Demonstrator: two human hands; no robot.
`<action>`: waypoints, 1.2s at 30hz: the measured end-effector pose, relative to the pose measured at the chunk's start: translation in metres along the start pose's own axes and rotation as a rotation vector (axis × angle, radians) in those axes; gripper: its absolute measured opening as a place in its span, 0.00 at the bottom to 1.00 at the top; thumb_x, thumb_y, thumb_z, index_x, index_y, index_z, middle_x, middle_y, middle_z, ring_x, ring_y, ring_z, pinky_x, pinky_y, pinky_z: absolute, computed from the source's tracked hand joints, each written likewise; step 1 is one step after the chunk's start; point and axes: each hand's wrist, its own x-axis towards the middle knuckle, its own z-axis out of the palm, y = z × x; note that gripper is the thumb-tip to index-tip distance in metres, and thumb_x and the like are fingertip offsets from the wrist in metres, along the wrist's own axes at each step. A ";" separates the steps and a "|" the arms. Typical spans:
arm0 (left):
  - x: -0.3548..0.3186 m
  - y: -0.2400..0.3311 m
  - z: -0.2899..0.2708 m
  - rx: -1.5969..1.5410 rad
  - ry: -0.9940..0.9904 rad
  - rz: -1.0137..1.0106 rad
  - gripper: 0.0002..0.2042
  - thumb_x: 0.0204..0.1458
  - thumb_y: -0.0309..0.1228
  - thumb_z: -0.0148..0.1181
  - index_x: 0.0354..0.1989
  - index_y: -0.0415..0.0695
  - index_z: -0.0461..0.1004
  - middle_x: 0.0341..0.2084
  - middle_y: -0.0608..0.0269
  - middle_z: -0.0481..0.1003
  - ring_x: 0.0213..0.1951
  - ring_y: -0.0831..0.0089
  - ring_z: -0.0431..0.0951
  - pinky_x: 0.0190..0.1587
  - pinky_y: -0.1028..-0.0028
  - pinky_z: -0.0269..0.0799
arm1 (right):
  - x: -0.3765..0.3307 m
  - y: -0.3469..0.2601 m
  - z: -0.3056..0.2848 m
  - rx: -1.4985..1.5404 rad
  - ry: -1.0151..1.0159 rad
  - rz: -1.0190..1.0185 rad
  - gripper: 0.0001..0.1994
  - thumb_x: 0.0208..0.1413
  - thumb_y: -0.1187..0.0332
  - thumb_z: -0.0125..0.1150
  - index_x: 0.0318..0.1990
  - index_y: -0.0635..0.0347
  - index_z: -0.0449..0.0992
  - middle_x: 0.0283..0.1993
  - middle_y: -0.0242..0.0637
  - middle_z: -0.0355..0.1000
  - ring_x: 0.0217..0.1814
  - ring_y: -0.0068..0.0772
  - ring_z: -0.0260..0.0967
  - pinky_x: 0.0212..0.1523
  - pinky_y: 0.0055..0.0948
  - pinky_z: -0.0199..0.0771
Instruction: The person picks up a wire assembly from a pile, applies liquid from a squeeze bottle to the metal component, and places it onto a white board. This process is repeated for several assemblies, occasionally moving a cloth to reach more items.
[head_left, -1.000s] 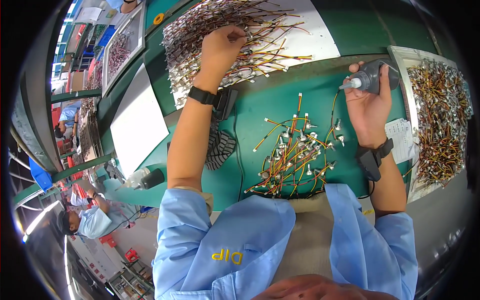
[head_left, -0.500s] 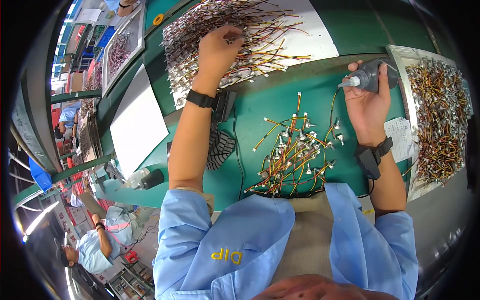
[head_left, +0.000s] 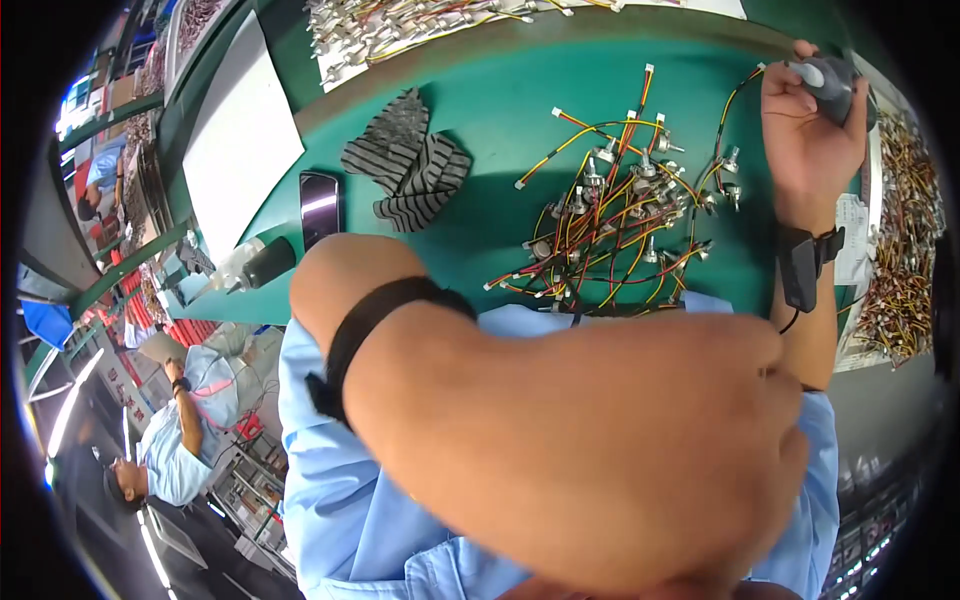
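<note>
My left hand [head_left: 620, 430] is raised in front of my chest, very near the camera, its back showing large. Its fingers curl inward on the far side, and whatever they might hold is hidden. At the right, my right hand [head_left: 815, 165] is wrapped round a dark grey squeeze bottle [head_left: 836, 92] with a pale nozzle. Left of that hand, a loose pile of small metal potentiometers with red, black and yellow wires [head_left: 625, 205] lies on the green mat [head_left: 540, 95]. One wire's white connector end reaches close to the bottle's nozzle.
A striped cloth [head_left: 415, 165] and a phone [head_left: 321, 205] lie at the left, near a dark-capped bottle [head_left: 268, 262] and a white board [head_left: 245, 130]. More wired parts fill a sheet [head_left: 400, 40] at the back and a tray [head_left: 900, 250] at the right. A co-worker [head_left: 190, 430] is at far left.
My left hand has left the wired parts on the back sheet and come up close to the camera. The view has shifted; my right hand still holds the squeeze bottle.
</note>
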 end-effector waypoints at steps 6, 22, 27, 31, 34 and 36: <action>-0.010 -0.013 0.017 0.017 0.226 -0.077 0.07 0.43 0.28 0.62 0.30 0.40 0.77 0.32 0.57 0.77 0.32 0.65 0.77 0.30 0.72 0.71 | 0.001 0.016 0.014 -0.059 -0.005 -0.114 0.17 0.62 0.55 0.52 0.40 0.63 0.72 0.39 0.46 0.74 0.23 0.26 0.63 0.36 0.28 0.69; 0.005 -0.131 0.041 0.462 0.160 -0.325 0.10 0.46 0.26 0.62 0.38 0.41 0.76 0.30 0.56 0.72 0.36 0.59 0.73 0.42 0.63 0.70 | -0.003 0.005 0.005 0.027 0.065 -0.072 0.18 0.63 0.57 0.53 0.44 0.68 0.69 0.43 0.51 0.72 0.24 0.27 0.59 0.40 0.29 0.67; -0.029 -0.089 -0.006 0.035 0.673 -0.322 0.07 0.54 0.24 0.56 0.40 0.39 0.75 0.35 0.56 0.74 0.39 0.66 0.74 0.44 0.69 0.70 | -0.001 0.002 0.006 0.040 0.110 -0.055 0.19 0.64 0.56 0.51 0.43 0.68 0.69 0.43 0.51 0.71 0.23 0.27 0.58 0.40 0.29 0.67; -0.076 -0.083 -0.006 -0.957 0.923 -0.295 0.08 0.58 0.23 0.54 0.45 0.40 0.73 0.39 0.56 0.75 0.42 0.71 0.74 0.44 0.70 0.71 | -0.004 0.006 0.010 0.057 0.104 -0.029 0.20 0.64 0.55 0.50 0.42 0.69 0.69 0.41 0.49 0.71 0.23 0.27 0.57 0.40 0.29 0.67; -0.095 -0.102 0.026 -1.329 0.963 -0.278 0.09 0.59 0.24 0.53 0.47 0.39 0.72 0.40 0.56 0.76 0.43 0.72 0.75 0.46 0.71 0.72 | -0.006 0.012 0.016 0.070 0.077 0.033 0.21 0.64 0.54 0.50 0.43 0.69 0.69 0.40 0.47 0.71 0.23 0.27 0.57 0.39 0.30 0.67; -0.096 -0.118 0.055 -1.363 0.935 -0.352 0.10 0.59 0.24 0.53 0.49 0.38 0.70 0.41 0.56 0.76 0.45 0.70 0.76 0.48 0.72 0.73 | -0.008 0.016 0.019 0.065 0.070 0.061 0.21 0.64 0.53 0.50 0.43 0.69 0.68 0.40 0.46 0.71 0.23 0.28 0.57 0.39 0.30 0.67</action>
